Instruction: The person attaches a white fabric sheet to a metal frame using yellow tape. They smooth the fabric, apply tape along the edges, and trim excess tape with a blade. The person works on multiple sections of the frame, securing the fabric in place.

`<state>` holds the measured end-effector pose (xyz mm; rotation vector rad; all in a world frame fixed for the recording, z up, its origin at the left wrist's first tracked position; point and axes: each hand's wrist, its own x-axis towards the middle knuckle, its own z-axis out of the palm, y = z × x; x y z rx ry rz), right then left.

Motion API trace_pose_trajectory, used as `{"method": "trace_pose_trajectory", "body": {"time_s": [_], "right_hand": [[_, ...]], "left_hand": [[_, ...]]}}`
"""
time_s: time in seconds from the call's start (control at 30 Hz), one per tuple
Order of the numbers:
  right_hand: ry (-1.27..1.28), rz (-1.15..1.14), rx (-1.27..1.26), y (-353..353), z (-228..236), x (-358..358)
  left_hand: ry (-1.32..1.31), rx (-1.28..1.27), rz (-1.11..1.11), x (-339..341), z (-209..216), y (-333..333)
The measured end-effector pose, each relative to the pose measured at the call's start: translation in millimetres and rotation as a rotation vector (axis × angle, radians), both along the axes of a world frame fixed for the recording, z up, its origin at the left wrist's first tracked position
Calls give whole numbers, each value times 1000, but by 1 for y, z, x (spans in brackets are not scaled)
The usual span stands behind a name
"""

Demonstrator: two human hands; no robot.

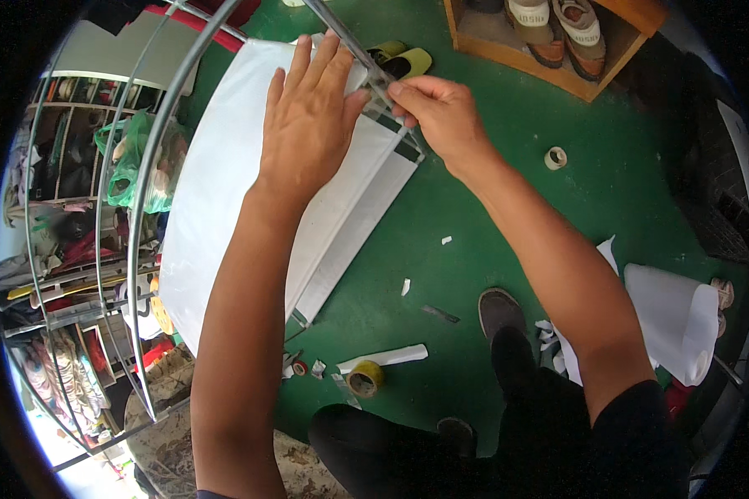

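Note:
A white sheet (216, 166) lies over a metal-framed surface in front of me, its long right side ending in a paler strip (358, 233) along the frame. My left hand (308, 116) rests flat on the far part of the sheet, fingers stretched, the tips near a grey metal pole (341, 33). At the sheet's far right corner, beside that pole, my right hand (441, 116) is closed in a pinch. What sits between its thumb and finger is too small to make out.
Curved metal bars (146, 191) rise on the left, with a green plastic bag (129, 158) behind them. A yellowish tape roll (364, 378), a white tape roll (555, 158) and scraps lie on the green floor. A wooden shoe shelf (541, 71) stands far right, a white roll (670, 316) nearer.

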<state>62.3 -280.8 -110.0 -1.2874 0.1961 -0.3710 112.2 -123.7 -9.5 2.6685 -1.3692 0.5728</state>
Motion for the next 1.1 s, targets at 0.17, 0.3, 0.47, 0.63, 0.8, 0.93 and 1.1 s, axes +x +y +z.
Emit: {"method": "trace_pose_trajectory", "body": {"time_s": [0.17,0.3,0.47,0.63,0.8,0.93,1.1], "right_hand": [[0,17,-86,-6,-1,-8],[23,-168,-279,-13,-6,-15],[-89,-98,-420,-12,4,-7],[-121,-127,-474,-4,-1,0],[-130,-99,-564,-5,-2,3],[-232,-133,-602,-4,-7,6],[-247,-3,-348,-5,-6,-1]], "left_hand": [[-11,1,41,4,-16,-7],[-9,-1,31,2,-15,-12],[19,72,140,-1,-12,-14],[37,40,129,-2,-11,-14],[32,68,146,1,-13,-12],[69,76,131,1,-12,-13],[62,87,140,0,-12,-10]]}}
